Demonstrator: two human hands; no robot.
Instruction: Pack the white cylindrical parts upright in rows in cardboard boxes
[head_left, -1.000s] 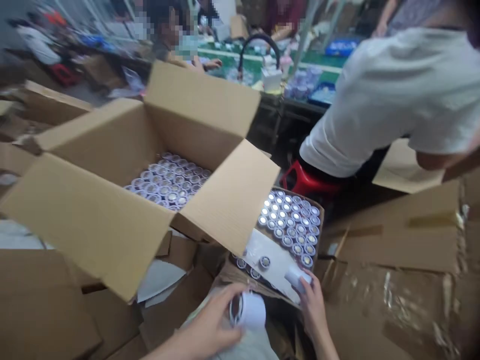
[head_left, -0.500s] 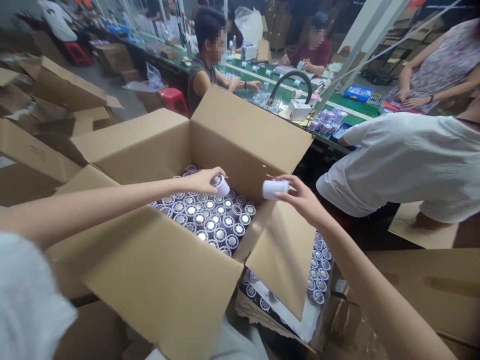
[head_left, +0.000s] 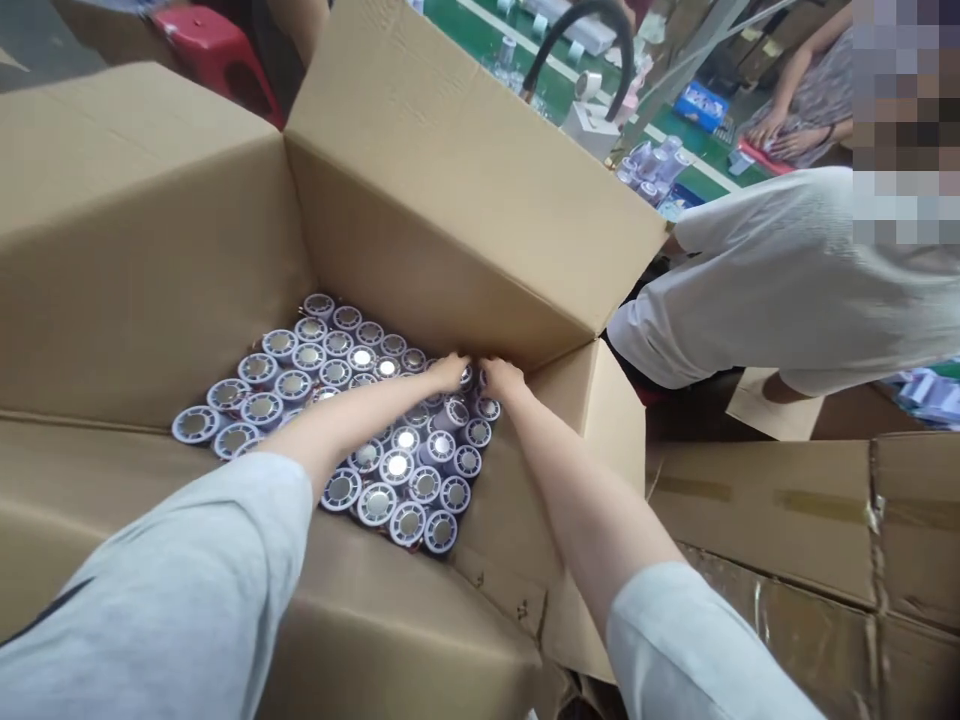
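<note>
Deep in a large open cardboard box (head_left: 420, 240) stand several rows of white cylinders (head_left: 376, 503), upright, each topped by a slotted ring around a silvery disc. Both my arms reach down into its far right corner. My left hand (head_left: 450, 373) is closed on a white cylinder (head_left: 466, 378) beside the far wall. Just right of it, my right hand (head_left: 502, 379) closes around another white cylinder (head_left: 484, 380) low in the corner. Most of the fingertips are hidden behind the hands. Thin wires show between some cylinders.
Tall box walls and flaps surround my forearms. A co-worker in a white shirt (head_left: 787, 270) sits close on the right. Beyond the box runs a green workbench (head_left: 705, 150) with more cylinders and a blue tray. Closed cartons (head_left: 765, 490) stand at right; a red stool (head_left: 214, 55) is at upper left.
Both hands, each with a white cylinder, have gone from above the box down into its far right corner. The view has moved closer and tilted down over the box.
</note>
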